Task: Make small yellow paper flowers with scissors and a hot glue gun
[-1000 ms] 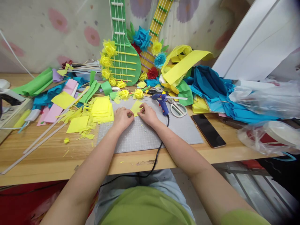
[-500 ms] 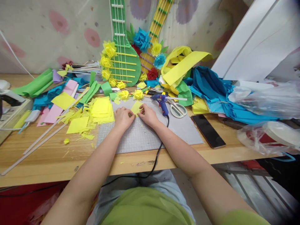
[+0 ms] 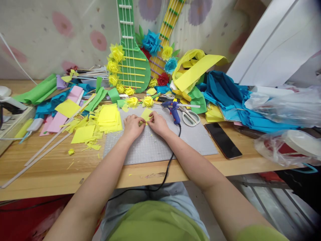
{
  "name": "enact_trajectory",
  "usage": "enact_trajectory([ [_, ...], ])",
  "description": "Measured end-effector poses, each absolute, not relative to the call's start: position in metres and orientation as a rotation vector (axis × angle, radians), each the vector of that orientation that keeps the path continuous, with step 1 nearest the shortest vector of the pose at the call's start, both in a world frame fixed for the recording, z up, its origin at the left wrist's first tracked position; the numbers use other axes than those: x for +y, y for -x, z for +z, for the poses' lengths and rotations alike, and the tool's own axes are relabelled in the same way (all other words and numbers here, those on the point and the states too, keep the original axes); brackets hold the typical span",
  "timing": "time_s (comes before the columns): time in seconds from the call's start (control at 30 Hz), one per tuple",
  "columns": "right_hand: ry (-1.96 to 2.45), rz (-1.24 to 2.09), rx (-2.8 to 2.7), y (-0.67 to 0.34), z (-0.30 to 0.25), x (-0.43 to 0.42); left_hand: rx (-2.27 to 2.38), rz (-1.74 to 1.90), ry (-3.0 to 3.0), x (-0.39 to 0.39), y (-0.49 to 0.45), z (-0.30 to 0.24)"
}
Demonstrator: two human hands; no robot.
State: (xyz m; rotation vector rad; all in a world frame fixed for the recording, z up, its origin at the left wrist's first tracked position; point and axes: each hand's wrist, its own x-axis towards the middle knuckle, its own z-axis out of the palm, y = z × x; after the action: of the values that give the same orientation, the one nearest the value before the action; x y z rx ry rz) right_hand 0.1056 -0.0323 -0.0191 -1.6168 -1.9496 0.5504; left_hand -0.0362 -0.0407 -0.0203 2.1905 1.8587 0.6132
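Note:
Between my two hands is a small piece of yellow crepe paper, above the grey cutting mat. My left hand pinches its lower left edge with thumb and finger. From the other side, my right hand grips it the same way, the fingertips of both hands almost meeting. Left of my left hand lies a stack of yellow paper squares. Two yellow paper flowers rest just beyond the hands. A blue glue gun lies right of my right hand, beside white-handled scissors.
A green paper guitar and a yellow one lean on the back wall. Blue crepe paper heaps at the right, behind a black phone. White sticks lie at left. The glue gun's cable crosses the mat.
Both hands stay almost in place, still pinching the yellow paper. Only a very slight shift of the fingers shows.

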Motion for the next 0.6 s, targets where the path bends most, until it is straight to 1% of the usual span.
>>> enact_trajectory([
  [0.17, 1.606, 0.457, -2.037, -0.1056, -0.0184, -0.0340, 1.914, 0.614, -2.144, -0.0381, 0.0336, -0.0194],
  [0.43, 1.634, 0.220, -2.169, -0.1099, -0.0195, -0.0389, 1.935, 0.574, -2.119, -0.0383, 0.0320, -0.0128],
  [0.6, 1.750, 0.208, -2.121, -0.1115, -0.0185, -0.0400, 1.959, 0.605, -2.106, -0.0389, 0.0296, -0.0137],
])
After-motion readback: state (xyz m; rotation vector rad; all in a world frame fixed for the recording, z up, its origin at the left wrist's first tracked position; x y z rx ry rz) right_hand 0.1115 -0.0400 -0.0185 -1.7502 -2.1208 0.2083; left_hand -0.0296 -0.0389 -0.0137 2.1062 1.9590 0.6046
